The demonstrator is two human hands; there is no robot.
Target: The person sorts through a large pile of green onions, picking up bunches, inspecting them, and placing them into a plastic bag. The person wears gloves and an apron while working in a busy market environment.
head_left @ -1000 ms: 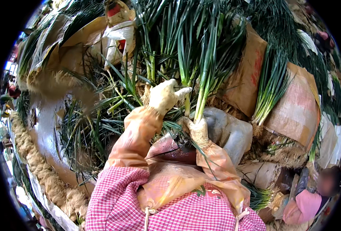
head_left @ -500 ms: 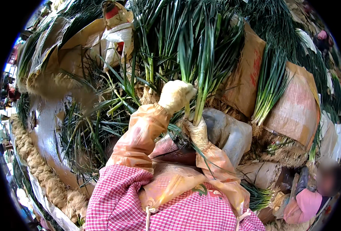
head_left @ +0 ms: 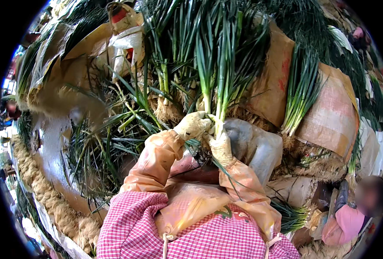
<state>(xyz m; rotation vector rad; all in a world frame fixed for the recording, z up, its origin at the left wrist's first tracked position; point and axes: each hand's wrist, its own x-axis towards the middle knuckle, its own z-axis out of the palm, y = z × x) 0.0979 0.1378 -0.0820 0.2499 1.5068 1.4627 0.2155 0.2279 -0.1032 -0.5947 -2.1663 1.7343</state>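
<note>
My right hand [head_left: 220, 146], in a pale soiled glove, is closed around the root end of some green onions [head_left: 222, 86]. Their white bases show just above its fingers, and the long dark green leaves stretch away from me. My left hand [head_left: 194, 125], gloved alike, is closed beside it, fingers at the white lower stalks; a pale strip crosses there between the two hands. What exactly the left fingers pinch is partly hidden. Left of my left hand stand more green onions with bushy roots [head_left: 167, 110].
Loose trimmed leaves [head_left: 109, 146] heap up on the left, beside a thick fibrous roll [head_left: 49, 194]. Brown sacking [head_left: 269, 73] and a bunch of green onions [head_left: 301, 99] lie to the right, near a pale sack [head_left: 329, 108]. A person in pink [head_left: 347, 224] sits at the lower right.
My left hand has come down toward me, from higher on the stalks to their white bases beside my right hand. The right hand stays nearly in place, still gripping.
</note>
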